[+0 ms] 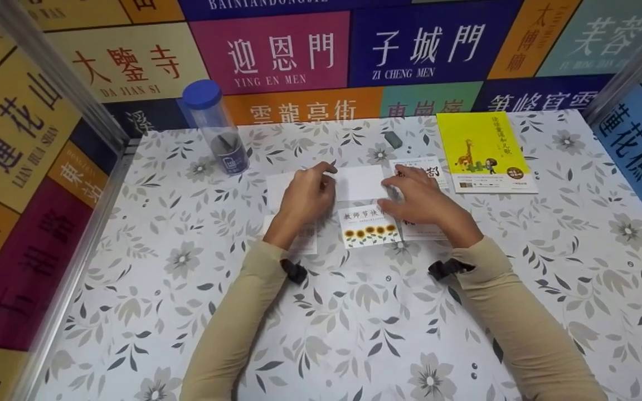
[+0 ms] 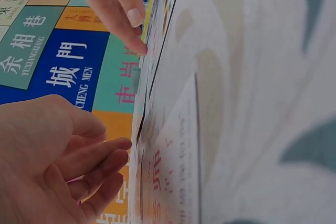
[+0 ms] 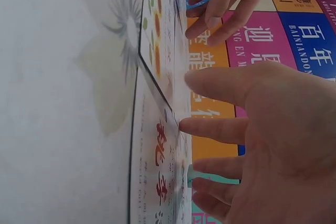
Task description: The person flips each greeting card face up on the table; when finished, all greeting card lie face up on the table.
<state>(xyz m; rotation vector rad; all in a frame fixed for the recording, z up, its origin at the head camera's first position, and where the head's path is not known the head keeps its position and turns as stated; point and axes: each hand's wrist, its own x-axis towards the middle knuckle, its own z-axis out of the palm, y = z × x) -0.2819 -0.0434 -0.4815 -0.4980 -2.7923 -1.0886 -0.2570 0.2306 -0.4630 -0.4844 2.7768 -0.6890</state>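
Both hands hover low over small cards laid out on the table. My left hand (image 1: 309, 192), its fingers loosely bent and holding nothing, is beside the left edge of a blank white card (image 1: 360, 184). At that card's right edge my right hand (image 1: 424, 195) has its fingers spread, fingertips close over the cards. Just below the blank card lies a sunflower card (image 1: 370, 227) with dark lettering. Lettered cards, an upper one (image 1: 435, 170) and a lower one (image 1: 424, 233), are partly hidden by the right hand. Two pale cards, including a lower one (image 1: 302, 243), lie partly under the left forearm.
A clear cylinder (image 1: 218, 128) with a blue lid stands at the back left, dark items inside. Toward the back right lies a yellow booklet (image 1: 482, 150) with a giraffe picture. A small dark green block (image 1: 393, 139) sits near the back edge, before the colourful lettered wall (image 1: 282, 53).
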